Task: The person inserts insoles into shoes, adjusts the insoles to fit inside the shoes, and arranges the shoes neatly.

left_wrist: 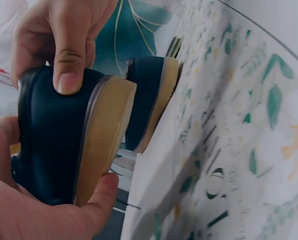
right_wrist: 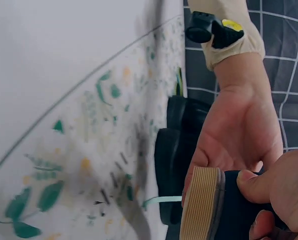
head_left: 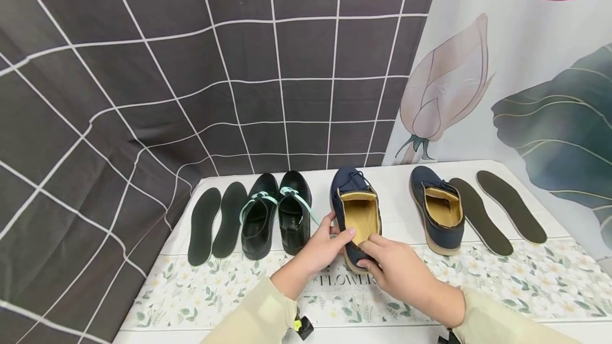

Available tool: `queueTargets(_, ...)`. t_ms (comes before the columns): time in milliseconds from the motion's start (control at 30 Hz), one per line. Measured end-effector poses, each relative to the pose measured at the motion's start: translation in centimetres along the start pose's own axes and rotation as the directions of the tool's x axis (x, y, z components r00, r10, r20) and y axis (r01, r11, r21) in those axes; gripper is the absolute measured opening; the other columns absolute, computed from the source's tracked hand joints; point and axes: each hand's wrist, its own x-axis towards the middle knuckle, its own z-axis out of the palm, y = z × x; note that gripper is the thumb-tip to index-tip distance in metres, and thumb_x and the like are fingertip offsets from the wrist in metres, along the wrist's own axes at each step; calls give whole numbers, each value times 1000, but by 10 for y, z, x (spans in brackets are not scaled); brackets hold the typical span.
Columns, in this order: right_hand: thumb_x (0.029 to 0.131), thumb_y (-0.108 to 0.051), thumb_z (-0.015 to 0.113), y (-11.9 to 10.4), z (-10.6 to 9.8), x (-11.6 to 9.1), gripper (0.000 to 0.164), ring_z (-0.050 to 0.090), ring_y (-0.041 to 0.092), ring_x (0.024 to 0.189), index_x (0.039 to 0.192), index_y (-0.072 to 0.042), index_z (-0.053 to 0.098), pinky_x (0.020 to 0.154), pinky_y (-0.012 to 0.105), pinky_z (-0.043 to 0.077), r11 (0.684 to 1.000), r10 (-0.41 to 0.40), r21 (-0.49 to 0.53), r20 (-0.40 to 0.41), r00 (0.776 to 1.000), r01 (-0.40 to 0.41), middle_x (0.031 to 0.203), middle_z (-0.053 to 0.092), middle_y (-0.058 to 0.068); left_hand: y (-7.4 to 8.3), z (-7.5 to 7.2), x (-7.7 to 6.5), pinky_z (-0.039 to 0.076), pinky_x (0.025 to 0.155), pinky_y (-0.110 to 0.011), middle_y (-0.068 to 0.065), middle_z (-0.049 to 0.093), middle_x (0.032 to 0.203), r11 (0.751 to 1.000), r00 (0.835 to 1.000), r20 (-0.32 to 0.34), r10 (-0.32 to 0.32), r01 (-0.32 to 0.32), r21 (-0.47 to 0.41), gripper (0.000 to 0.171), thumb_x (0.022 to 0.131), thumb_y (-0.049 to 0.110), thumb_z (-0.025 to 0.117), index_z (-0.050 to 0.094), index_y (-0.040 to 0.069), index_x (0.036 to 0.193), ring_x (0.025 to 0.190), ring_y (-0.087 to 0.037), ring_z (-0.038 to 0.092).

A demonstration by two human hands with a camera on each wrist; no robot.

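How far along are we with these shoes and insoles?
Done: the layout looks ready, two loose insoles lying beside the black shoes and two dark insoles by the other navy shoe.
In hand: the left hand grips one navy shoe while the right hand pinches its heel rim.
Remaining: if the insoles are meant to go in, probably all four, since they lie on the table.
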Motion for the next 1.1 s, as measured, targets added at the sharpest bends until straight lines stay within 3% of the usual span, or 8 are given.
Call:
queueTargets(200,80,-20,82,-1,10,-5,20,44,2,59,89,-19,64,51,26,48,1000,-10,16,7,1000,10,76,51,-11,-8,4,0,43,107,-55,-18,59,129,993,999,-24,-25,27,113,73,102,42,53,21,11,161,115,-29,59)
queueTargets(433,80,-18,82,0,20,-8,20,48,4,59,88,-19,64,51,30,49,1000,11,17,32,999,-12,76,53,-11,-15,4,1,47,100,-52,-16,53,126,929,997,-81,0,30,369,70,102,48,47,28,12,159,109,-29,56)
queueTargets(633,81,-19,81,3,31,-12,19,47,3,60,86,-20,63,52,29,49,999,38,32,75,996,-41,75,52,-11,-22,7,4,49,98,-50,-13,58,118,906,994,-105,0,45,420,70,100,46,47,32,8,157,109,-28,57)
queueTargets(900,82,-22,81,6,42,-16,21,43,2,58,84,-21,60,52,27,47,997,63,25,118,991,-67,75,47,-13,-25,8,8,51,91,-45,-9,66,85,883,996,-86,-6,46,467,72,97,39,49,32,0,155,100,-25,63)
queueTargets(1000,84,-23,80,6,41,-15,20,42,3,58,86,-20,59,52,28,47,998,66,9,142,988,-68,76,47,-12,-22,9,11,54,85,-45,-15,74,94,847,995,-99,18,38,530,73,98,37,47,25,0,157,94,-26,67)
queueTargets(1100,85,-23,79,5,39,-12,21,42,5,58,86,-19,58,52,29,47,998,66,2,165,984,-67,76,48,-11,-16,11,16,57,79,-48,-22,77,109,778,990,-132,42,50,626,74,102,39,45,20,-2,158,92,-31,71)
